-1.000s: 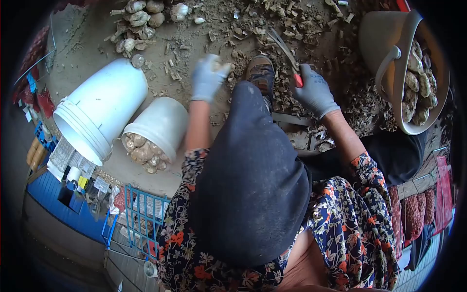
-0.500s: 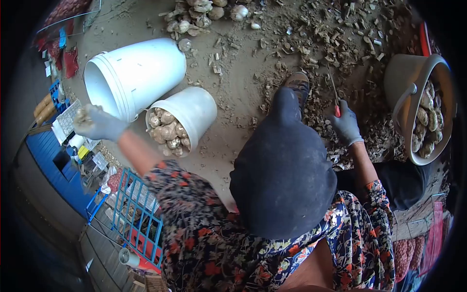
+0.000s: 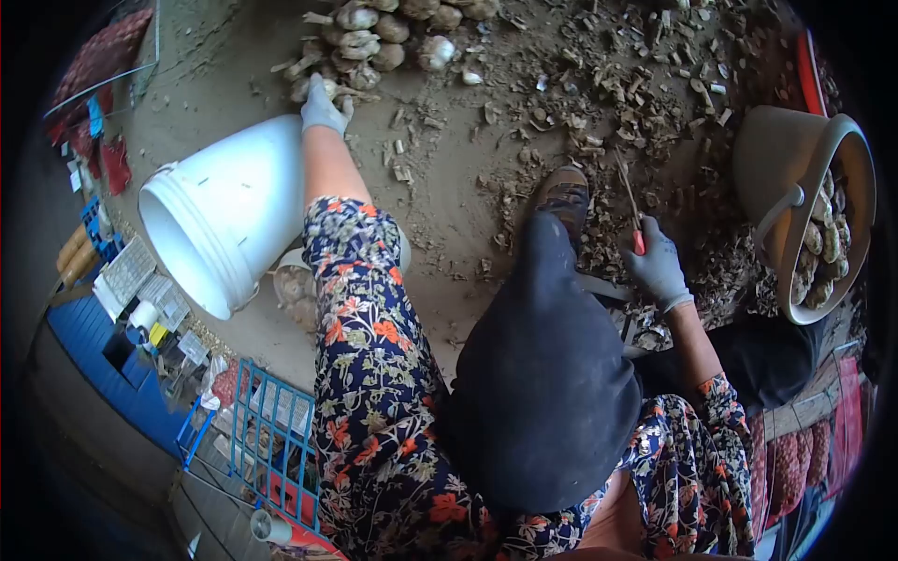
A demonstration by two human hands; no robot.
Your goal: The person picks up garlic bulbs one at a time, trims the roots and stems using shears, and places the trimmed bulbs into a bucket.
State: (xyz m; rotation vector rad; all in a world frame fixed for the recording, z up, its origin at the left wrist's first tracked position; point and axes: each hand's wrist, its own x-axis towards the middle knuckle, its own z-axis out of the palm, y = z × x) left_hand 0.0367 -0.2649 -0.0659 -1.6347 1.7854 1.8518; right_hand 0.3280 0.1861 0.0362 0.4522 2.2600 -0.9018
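Observation:
My left hand (image 3: 324,107), in a grey glove, reaches to the near edge of a pile of garlic bulbs (image 3: 360,45) on the dirt floor. Its thumb stands apart from the fingers, and the fingertips touch or nearly touch a bulb. My gloved right hand (image 3: 658,266) is closed around the red handle of a thin-bladed knife (image 3: 629,192), blade pointing away from me. Below my left hand a large white bucket (image 3: 248,187) lies tipped on its side. A smaller bucket of trimmed garlic (image 3: 297,292) is mostly hidden behind my left sleeve.
Right of my knee a tilted beige bucket (image 3: 762,154) holds more garlic. Cut stalks and husks (image 3: 599,84) litter the ground ahead. A blue wire rack (image 3: 273,421) stands at lower left. Red mesh sacks (image 3: 790,467) lie at lower right. My shoe (image 3: 563,194) rests among the scraps.
My left hand has swung from the large bucket's mouth, where it held a pale bulb, over to the garlic pile. My right hand keeps the knife and has hardly moved.

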